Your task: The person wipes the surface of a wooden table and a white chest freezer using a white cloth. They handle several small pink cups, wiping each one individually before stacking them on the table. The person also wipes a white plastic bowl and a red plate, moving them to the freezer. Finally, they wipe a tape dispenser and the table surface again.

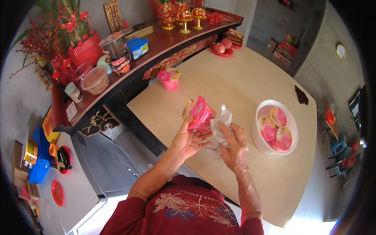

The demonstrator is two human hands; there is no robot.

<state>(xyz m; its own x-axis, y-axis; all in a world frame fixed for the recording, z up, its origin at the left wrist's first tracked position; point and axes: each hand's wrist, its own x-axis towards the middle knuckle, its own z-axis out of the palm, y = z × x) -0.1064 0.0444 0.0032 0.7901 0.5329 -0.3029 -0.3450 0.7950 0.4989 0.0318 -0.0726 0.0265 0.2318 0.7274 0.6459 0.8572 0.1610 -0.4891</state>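
One pink cup is gripped in the left hand, some scrunched-up white cloth is held in the right hand.

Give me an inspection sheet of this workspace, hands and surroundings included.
Surface: beige tabletop, with bare stretches between the things on it.
Job's things: pink cup held tilted above the table; crumpled white cloth beside it.
Clutter: another pink cup standing alone; white tub with three similar cups visible inside; red plate with round fruit; dark, unidentified scrap near the right edge.
Hands: left hand grips the pink cup; right hand grips the cloth.
Cables: nothing seen that is certainly a cable.
Surroundings: crowded red-brown sideboard beyond the table; wall clock and stools to the right.
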